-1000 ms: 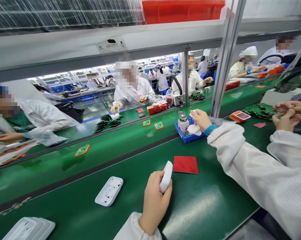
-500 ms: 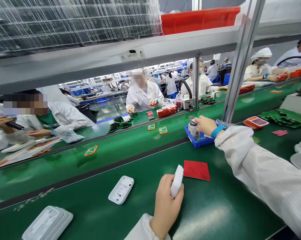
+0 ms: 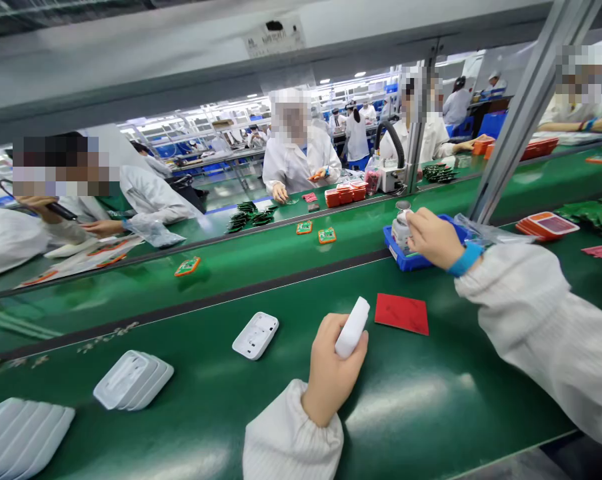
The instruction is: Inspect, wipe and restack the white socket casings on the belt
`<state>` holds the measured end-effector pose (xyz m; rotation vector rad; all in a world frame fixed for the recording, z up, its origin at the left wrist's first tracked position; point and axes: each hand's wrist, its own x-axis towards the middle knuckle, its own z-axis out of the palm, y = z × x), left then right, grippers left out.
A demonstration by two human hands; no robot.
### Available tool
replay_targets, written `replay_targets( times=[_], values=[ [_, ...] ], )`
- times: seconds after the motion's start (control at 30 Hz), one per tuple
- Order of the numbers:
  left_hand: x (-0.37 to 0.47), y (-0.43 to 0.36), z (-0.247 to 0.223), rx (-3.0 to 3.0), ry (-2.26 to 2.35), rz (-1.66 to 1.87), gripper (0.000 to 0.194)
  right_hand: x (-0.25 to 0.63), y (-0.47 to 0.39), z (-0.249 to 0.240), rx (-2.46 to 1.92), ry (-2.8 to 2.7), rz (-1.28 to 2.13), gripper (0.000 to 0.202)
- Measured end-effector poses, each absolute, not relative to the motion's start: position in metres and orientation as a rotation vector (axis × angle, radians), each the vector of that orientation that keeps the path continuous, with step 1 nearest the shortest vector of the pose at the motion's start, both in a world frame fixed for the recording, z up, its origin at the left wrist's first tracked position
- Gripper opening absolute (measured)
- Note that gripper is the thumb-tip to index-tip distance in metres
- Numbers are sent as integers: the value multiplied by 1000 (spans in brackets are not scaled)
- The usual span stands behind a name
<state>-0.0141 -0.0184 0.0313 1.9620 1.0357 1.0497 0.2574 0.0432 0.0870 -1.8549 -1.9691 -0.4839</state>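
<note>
My left hand (image 3: 335, 370) is closed around a white plastic housing (image 3: 353, 328), held on edge above the green work surface. A red square pad (image 3: 401, 313) lies just beyond it, to the right. My right hand (image 3: 435, 235), with a blue wristband, is closed in a pinch beside the neck of a small bottle (image 3: 401, 230) with a metal top. Something small and whitish shows at those fingertips, too blurred to name. The bottle stands in a blue tray (image 3: 415, 261). A single white housing (image 3: 255, 335) lies open side up to the left of my left hand.
Stacked white housings (image 3: 133, 380) and another stack (image 3: 23, 437) lie at left. Beyond runs a green conveyor (image 3: 251, 257) with orange-edged circuit boards (image 3: 327, 235). A metal post (image 3: 525, 113) rises behind the tray; orange-framed boards (image 3: 547, 225) sit at right. Co-workers in white sit across.
The view has tilted down, so more stacked housings show at left. My right hand has come slightly lower beside the bottle. My left hand still holds the housing.
</note>
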Motion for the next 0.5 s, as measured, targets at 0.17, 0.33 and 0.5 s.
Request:
replay_targets(
  times=[0.17, 0.33, 0.5],
  values=[
    [-12, -23, 32, 1920, 941, 1005, 2, 189, -34, 58, -1095, -2293, -324, 21],
    [-10, -29, 34, 1923, 814, 933, 7, 161, -55, 47, -762, -2242, 120, 31],
    [-8, -29, 34, 1968, 831, 884, 5, 167, -42, 40, -702, -2221, 311, 39]
  ],
)
